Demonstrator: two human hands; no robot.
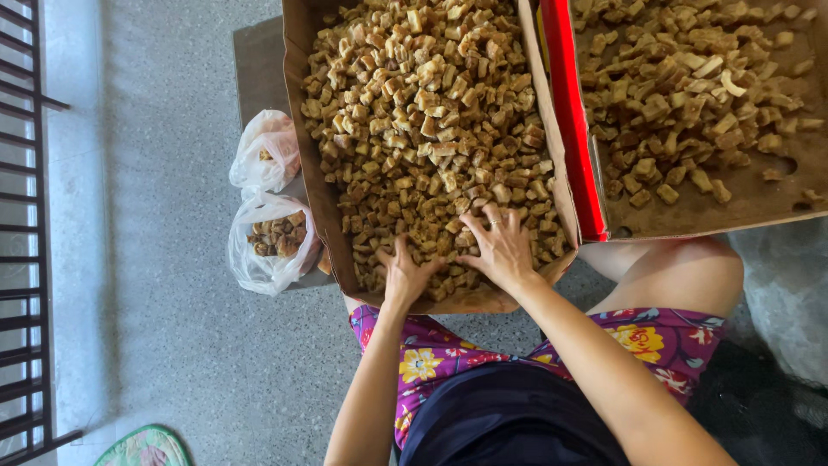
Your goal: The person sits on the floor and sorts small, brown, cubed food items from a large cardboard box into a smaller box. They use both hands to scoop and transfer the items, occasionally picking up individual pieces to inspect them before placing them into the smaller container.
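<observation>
Both hands, left hand and right hand, rest spread flat and holding nothing on the brown cubes in the cardboard box, whose long axis runs toward 12 o'clock, the pile extending mostly beyond the fingertips.

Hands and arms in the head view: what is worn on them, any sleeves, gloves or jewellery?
Both arms are bare to the edge of the picture, with no sleeves in view. Neither the left hand nor the right hand wears a glove. A thin pale ring sits on a finger of the right hand. No watch or bracelet shows on either wrist.
</observation>
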